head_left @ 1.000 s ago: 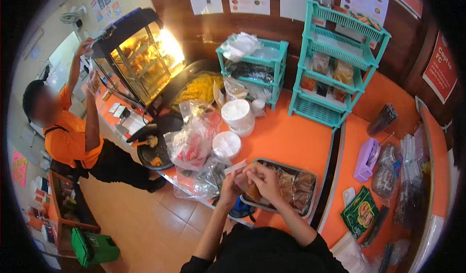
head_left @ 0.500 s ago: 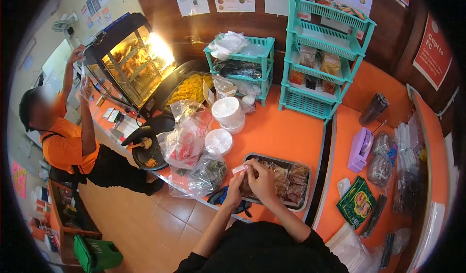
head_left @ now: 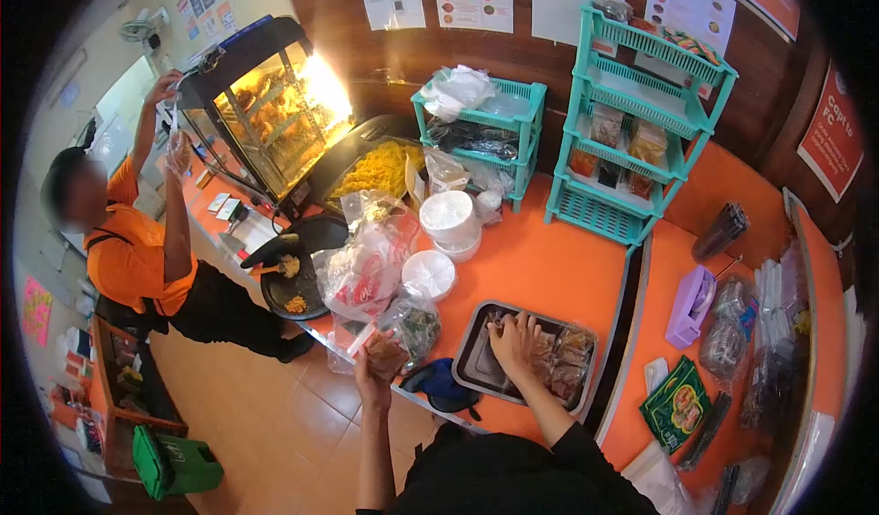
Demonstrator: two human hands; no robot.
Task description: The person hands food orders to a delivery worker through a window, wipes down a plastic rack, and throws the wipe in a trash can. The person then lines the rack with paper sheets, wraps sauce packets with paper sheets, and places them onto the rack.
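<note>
My left hand (head_left: pixel 372 379) is raised at the counter's front edge, closed on a small clear plastic packet (head_left: pixel 389 355) with brown contents. My right hand (head_left: pixel 515 343) reaches into a dark metal tray (head_left: pixel 472 368), its fingers bent downward near the far left rim. Something brown shows at those fingertips, but the hand mostly covers it. Several plastic packets of brown food (head_left: pixel 572 346) lie in the tray's right part. Just left of the tray sits a dark blue pouch-like item (head_left: pixel 444 389). Beyond my left hand is a clear bag of dark green leaves (head_left: pixel 417 323).
White round tubs (head_left: pixel 450 222), a plastic bag (head_left: pixel 362 272) and a pan of yellow rice (head_left: pixel 375 169) stand farther back. Teal racks (head_left: pixel 600 213) line the wall. A purple tape dispenser (head_left: pixel 689 309) is at right. A person in orange (head_left: pixel 142 254) stands left by the lit display case (head_left: pixel 275 117).
My hands were together over the tray, holding the packet. They have parted: the left carried the packet leftward, and the right went down into the tray. The view shifted slightly.
</note>
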